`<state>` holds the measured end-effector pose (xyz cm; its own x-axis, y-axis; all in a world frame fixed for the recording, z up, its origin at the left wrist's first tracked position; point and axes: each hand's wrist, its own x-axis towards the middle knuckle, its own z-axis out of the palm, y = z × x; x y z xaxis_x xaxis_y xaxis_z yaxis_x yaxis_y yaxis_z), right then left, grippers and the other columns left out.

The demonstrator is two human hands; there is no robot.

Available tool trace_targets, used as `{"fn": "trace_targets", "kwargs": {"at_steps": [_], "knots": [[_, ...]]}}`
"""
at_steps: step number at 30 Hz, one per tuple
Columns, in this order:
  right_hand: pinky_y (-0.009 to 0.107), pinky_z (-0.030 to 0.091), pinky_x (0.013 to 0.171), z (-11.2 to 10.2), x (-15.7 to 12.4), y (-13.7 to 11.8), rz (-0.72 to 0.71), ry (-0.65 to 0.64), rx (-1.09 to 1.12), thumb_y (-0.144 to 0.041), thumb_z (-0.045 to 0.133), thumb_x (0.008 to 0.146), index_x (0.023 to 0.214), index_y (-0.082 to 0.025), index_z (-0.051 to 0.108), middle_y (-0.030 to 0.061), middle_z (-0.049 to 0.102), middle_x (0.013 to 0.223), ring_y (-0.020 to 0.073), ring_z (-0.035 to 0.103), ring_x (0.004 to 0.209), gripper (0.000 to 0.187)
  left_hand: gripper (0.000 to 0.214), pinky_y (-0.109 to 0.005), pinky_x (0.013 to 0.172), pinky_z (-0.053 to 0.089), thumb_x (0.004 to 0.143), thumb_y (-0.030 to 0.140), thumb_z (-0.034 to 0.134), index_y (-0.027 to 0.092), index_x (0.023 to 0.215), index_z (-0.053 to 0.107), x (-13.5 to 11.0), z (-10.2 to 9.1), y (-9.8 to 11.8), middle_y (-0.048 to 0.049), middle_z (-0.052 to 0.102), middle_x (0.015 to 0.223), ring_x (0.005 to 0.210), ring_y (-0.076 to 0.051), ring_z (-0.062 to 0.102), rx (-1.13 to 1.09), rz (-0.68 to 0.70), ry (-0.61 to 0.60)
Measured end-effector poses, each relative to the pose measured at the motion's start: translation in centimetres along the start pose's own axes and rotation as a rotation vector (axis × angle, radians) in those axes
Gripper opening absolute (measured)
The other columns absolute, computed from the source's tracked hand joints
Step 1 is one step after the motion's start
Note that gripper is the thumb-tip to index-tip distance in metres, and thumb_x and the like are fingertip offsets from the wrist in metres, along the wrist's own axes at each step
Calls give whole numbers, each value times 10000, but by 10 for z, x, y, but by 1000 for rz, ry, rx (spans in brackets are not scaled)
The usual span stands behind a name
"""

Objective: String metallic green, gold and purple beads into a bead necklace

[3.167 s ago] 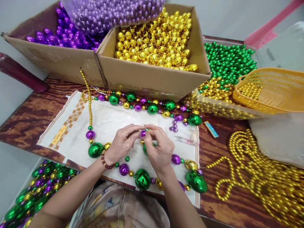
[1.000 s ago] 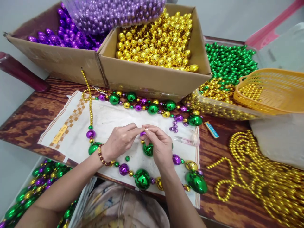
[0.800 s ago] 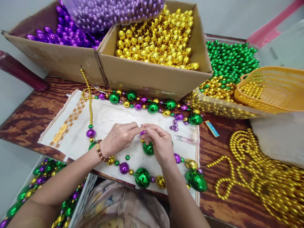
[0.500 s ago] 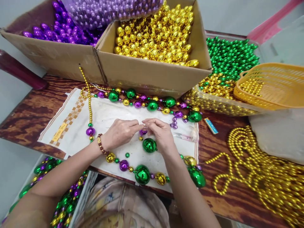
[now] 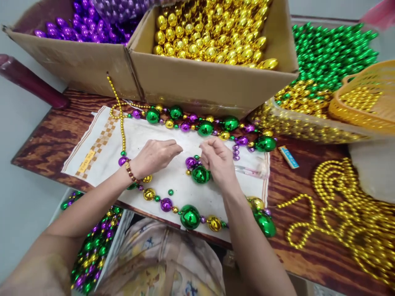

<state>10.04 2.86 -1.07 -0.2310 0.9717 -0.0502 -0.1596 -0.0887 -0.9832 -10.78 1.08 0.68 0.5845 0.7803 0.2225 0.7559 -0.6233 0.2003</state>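
My left hand (image 5: 159, 156), with a beaded bracelet (image 5: 132, 172) at its wrist, is closed in a pinch above the white cloth (image 5: 138, 137). Whatever its fingertips hold is too fine to make out. Across a gap, my right hand (image 5: 218, 158) is closed too, thumb against curled fingers, its contents hidden. Just beside and below it lie a large green bead (image 5: 200, 174), a purple bead (image 5: 190, 163) and a small gold one (image 5: 188, 172). A strung bead garland (image 5: 190, 216) of green, gold and purple curves around both hands. One small green bead (image 5: 170, 192) lies loose.
Behind the cloth stand cardboard boxes of purple beads (image 5: 92, 24) and gold beads (image 5: 210, 37). To the right are a bin of green beads (image 5: 333, 53), a yellow basket (image 5: 370, 111), a small blue-and-white packet (image 5: 289, 157), pink-handled snips (image 5: 251, 170) and gold bead strands (image 5: 348, 218).
My hands were together at the fingertips with a thin white strand between them; now they have parted, left and right. The camera view has shifted a little.
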Motion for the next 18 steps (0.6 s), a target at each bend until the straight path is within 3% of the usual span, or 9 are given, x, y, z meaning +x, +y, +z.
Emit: {"fn": "trace_targets", "kwargs": {"at_steps": [3, 5, 8, 10, 12, 14, 16, 18], "knots": [[237, 261, 484, 7, -5, 2, -177, -77, -422, -313, 619, 906, 941, -229, 644, -94, 388, 502, 93, 356, 441, 94, 225, -241, 570, 425, 991, 158, 452, 160, 1021, 675, 1, -8, -2, -44, 714, 864, 712, -127, 649, 28, -3, -4], [249, 292, 527, 12, -6, 1, -278, -73, -641, -276, 607, 902, 894, -226, 679, -64, 466, 529, 104, 418, 478, 88, 246, -244, 562, 410, 990, 154, 434, 166, 1001, 679, 3, -14, -2, -43, 701, 832, 693, -128, 632, 68, -10, -21], [267, 288, 547, 16, -6, -6, -356, -53, -864, -264, 597, 900, 824, -237, 681, -24, 582, 592, 130, 480, 518, 116, 295, -254, 597, 433, 1001, 161, 391, 169, 969, 685, 6, -25, -1, -45, 679, 798, 705, -138, 624, 89, -38, -65], [276, 257, 537, 15, -4, -17, -374, -70, -951, -259, 614, 889, 806, -242, 671, -18, 591, 585, 140, 475, 512, 102, 291, -299, 698, 490, 1014, 210, 391, 183, 1009, 680, 6, -35, 2, -54, 681, 866, 821, -168, 642, 83, -72, -52], [277, 249, 526, 10, 0, -32, -385, -63, -944, -247, 632, 883, 784, -240, 657, -21, 564, 559, 139, 457, 502, 103, 244, -400, 868, 513, 1012, 312, 450, 222, 1111, 654, 3, -45, 6, -60, 678, 1024, 1022, -214, 626, 88, -107, 75], [268, 281, 520, 5, 5, -49, -393, -27, -837, -250, 643, 899, 771, -232, 644, -28, 538, 558, 130, 459, 513, 130, 259, -487, 1020, 458, 986, 377, 520, 260, 1200, 608, -4, -54, 9, -60, 643, 1168, 1186, -242, 562, 96, -130, 330], [250, 322, 508, 2, 12, -65, -399, -6, -664, -288, 645, 928, 767, -222, 623, -40, 513, 564, 112, 467, 521, 176, 263, -498, 1075, 425, 981, 353, 535, 271, 1227, 580, -14, -56, 11, -65, 618, 1209, 1236, -240, 531, 79, -174, 591], [222, 351, 486, 6, 19, -78, -396, -15, -493, -351, 639, 951, 772, -217, 598, -59, 490, 557, 88, 470, 506, 228, 228, -459, 1035, 461, 993, 293, 505, 263, 1207, 577, -24, -52, 12, -68, 622, 1173, 1182, -221, 560, 19, -236, 698]]}}
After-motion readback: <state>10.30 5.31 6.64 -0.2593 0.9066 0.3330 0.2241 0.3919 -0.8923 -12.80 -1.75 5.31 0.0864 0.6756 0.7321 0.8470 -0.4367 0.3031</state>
